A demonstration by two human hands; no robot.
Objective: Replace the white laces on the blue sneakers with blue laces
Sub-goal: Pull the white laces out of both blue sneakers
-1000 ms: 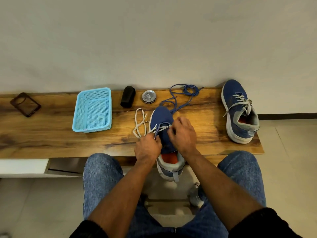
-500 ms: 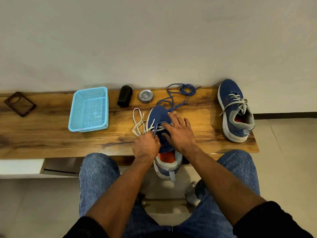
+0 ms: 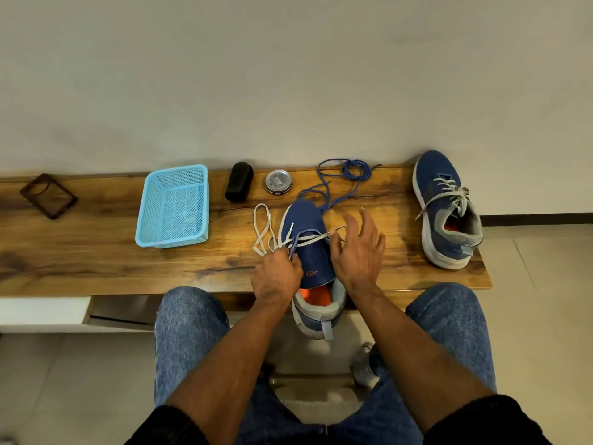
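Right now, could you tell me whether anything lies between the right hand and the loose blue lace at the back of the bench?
Nothing visible does. The right hand hovers open beside the near sneaker, and the blue lace trails from the wall towards that shoe's toe over bare wooden bench. The round tin sits left of that path.

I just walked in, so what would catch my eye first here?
Two hands at a blue sneaker on the near edge of a wooden bench: the left hand grips its white lace, and the right hand is spread open beside it. A loose blue lace lies behind, and a second sneaker, laced in white, sits at the bench's right end.
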